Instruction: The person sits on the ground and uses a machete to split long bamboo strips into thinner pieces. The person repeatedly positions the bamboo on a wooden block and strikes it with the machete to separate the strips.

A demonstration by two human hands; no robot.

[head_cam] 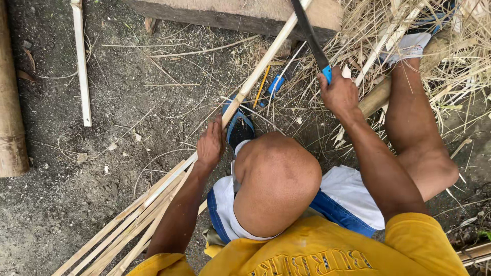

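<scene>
Two bare hands are at work over one long, pale split-bamboo strip (255,74) that runs slantwise from the heap by the person's hip up toward a grey wooden block (230,13). The left hand (210,145) has its fingers wrapped tight around the strip, near the knee. The right hand (338,93) is clenched on the blue handle of a long dark-bladed knife (308,31), whose blade lies across the strip near the block.

Beside the left forearm, a loose bundle of flat pale bamboo slats (128,225) fans out over the dark dirt ground (76,204). A blue sandal (239,125) shows just past the left hand, and dry straw-coloured shavings (450,61) pile up around the right leg.

My worry is the blade: the strip is thin and springy, and if it twists or the edge skids along the grain, the knife could run down toward the gripping left fingers or the bare knee. Loose shavings underfoot could also let the strip slide.
</scene>
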